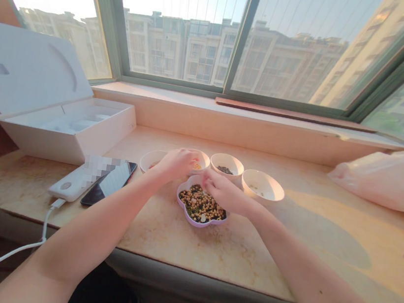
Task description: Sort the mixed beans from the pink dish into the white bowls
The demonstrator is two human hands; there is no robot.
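Mixed beans, tan, dark and green, fill a lilac scalloped dish (pixel 198 224) on the counter. Over the dish's upper right part is my right hand (pixel 223 190), its fingers drawn together; what they hold, if anything, is hidden. My left hand (pixel 181 162) reaches over a white bowl (pixel 206 158) with yellow grains, fingers bent together and their tips unclear. Left of it, partly behind my wrist, a white bowl (pixel 146 162) shows a bit of red content. A third white bowl (pixel 239 163) contains dark beans. The rightmost white bowl (pixel 274 191) has a few pale pieces.
A white power bank (pixel 71 185) with a cable (pixel 45 223) lies beside a dark phone (pixel 108 186) near my left forearm. Behind them stands an open white box (pixel 107 134). A pale plastic bag (pixel 388 178) rests at the right, below the windows.
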